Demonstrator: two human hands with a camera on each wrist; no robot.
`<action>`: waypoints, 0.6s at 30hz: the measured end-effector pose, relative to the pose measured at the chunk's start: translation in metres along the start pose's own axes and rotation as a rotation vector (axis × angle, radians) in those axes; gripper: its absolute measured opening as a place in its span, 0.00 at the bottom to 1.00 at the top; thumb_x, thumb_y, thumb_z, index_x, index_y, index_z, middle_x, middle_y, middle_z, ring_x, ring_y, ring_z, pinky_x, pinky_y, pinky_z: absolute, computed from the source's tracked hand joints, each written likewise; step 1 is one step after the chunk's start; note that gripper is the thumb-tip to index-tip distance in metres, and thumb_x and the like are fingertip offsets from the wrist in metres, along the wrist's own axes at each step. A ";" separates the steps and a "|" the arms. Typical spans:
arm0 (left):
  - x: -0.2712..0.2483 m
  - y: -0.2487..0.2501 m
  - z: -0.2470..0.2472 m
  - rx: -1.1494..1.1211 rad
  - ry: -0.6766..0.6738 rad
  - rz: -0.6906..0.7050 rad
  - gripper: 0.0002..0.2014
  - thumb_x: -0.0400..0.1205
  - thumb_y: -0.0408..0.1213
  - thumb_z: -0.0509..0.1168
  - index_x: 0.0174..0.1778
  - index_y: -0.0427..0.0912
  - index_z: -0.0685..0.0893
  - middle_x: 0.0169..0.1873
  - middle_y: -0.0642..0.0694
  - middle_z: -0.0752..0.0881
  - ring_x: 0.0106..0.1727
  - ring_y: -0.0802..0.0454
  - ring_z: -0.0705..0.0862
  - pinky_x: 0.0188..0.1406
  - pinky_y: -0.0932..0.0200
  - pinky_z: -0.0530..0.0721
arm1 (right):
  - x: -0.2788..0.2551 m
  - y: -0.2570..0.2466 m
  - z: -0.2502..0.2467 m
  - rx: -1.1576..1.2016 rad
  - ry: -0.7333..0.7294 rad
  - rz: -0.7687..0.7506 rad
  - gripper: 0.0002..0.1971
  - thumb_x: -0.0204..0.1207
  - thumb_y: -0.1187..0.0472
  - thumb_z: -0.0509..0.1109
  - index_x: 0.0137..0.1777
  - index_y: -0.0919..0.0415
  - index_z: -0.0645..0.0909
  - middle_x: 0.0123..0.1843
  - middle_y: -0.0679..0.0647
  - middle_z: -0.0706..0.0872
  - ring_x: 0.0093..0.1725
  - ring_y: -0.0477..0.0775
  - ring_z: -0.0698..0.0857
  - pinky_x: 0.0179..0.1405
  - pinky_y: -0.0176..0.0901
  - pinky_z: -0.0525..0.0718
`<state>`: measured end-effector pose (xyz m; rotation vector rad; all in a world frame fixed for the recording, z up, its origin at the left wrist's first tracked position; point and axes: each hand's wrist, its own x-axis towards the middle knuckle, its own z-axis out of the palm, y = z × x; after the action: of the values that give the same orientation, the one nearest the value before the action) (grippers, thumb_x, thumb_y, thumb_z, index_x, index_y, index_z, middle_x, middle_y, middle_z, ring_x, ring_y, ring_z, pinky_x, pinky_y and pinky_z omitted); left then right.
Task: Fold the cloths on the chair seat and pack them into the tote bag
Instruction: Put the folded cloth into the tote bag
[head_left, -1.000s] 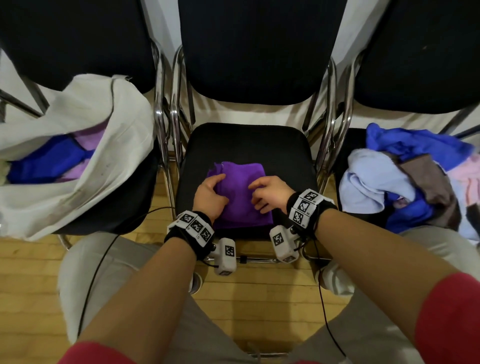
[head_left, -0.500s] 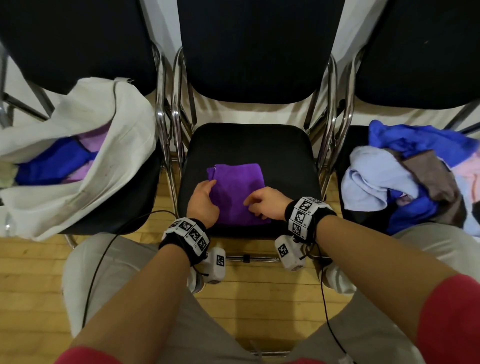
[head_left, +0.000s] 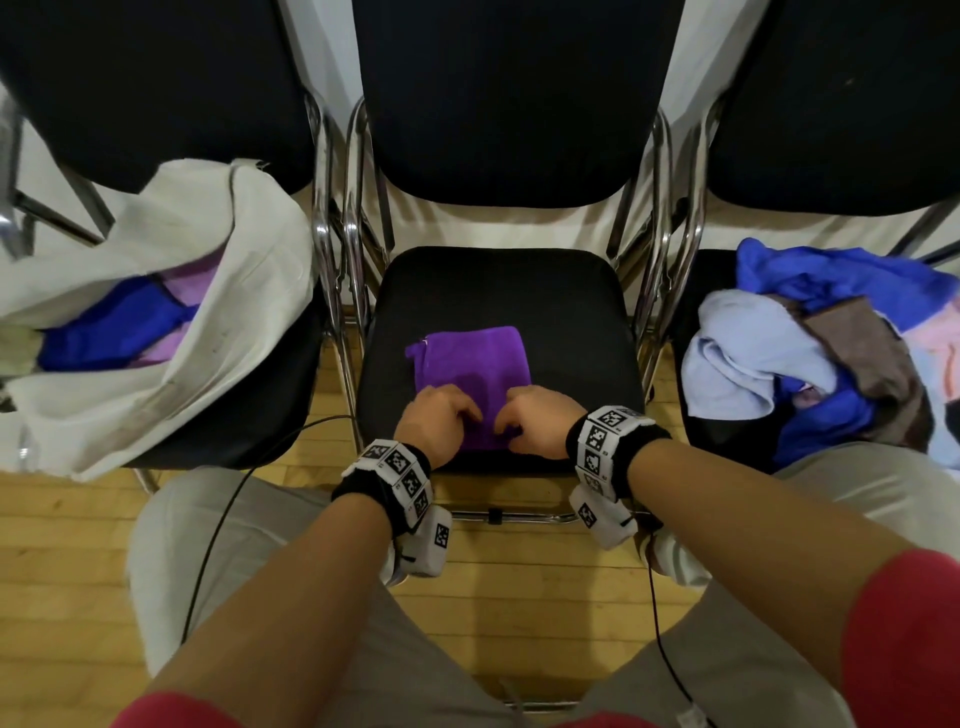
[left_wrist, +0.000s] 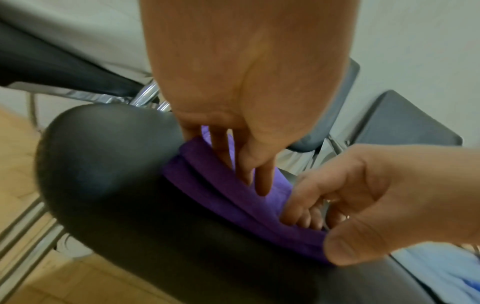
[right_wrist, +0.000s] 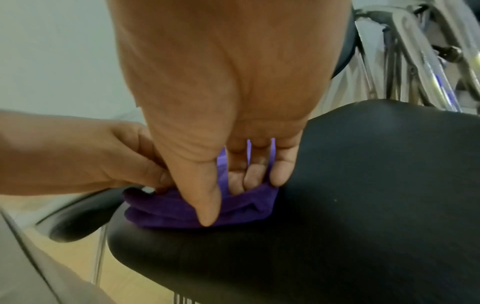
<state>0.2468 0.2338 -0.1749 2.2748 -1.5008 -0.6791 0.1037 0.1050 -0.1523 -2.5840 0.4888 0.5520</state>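
Purple cloth (head_left: 470, 364) lies folded on the seat (head_left: 498, 291) — both hands, left (head_left: 434, 423) and right (head_left: 537, 428), pinch its near edge.

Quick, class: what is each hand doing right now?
Left hand: fingers curled, pinching the near edge of the purple cloth.
Right hand: fingers curled, pinching the same near edge.
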 end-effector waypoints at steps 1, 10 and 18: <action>-0.001 0.001 0.001 0.055 -0.038 -0.005 0.18 0.84 0.29 0.60 0.54 0.55 0.89 0.62 0.54 0.84 0.65 0.49 0.78 0.71 0.44 0.75 | -0.001 0.000 0.001 -0.045 -0.020 -0.007 0.17 0.78 0.56 0.74 0.66 0.49 0.84 0.57 0.48 0.76 0.59 0.53 0.77 0.54 0.49 0.81; -0.002 0.008 0.003 0.158 -0.126 -0.066 0.20 0.80 0.45 0.67 0.69 0.53 0.81 0.68 0.51 0.80 0.68 0.47 0.75 0.69 0.46 0.75 | -0.002 0.005 0.012 -0.153 0.048 -0.090 0.18 0.79 0.65 0.69 0.67 0.49 0.78 0.61 0.51 0.77 0.61 0.55 0.76 0.56 0.51 0.82; -0.001 0.020 0.013 0.337 -0.048 -0.106 0.21 0.78 0.46 0.70 0.68 0.52 0.80 0.64 0.49 0.79 0.68 0.44 0.75 0.69 0.43 0.74 | -0.005 0.009 -0.002 0.254 0.222 0.031 0.14 0.77 0.65 0.72 0.60 0.52 0.85 0.59 0.47 0.84 0.58 0.49 0.82 0.61 0.50 0.84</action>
<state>0.2244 0.2269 -0.1751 2.6191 -1.6312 -0.5450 0.0961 0.0978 -0.1517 -2.4056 0.6292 0.1971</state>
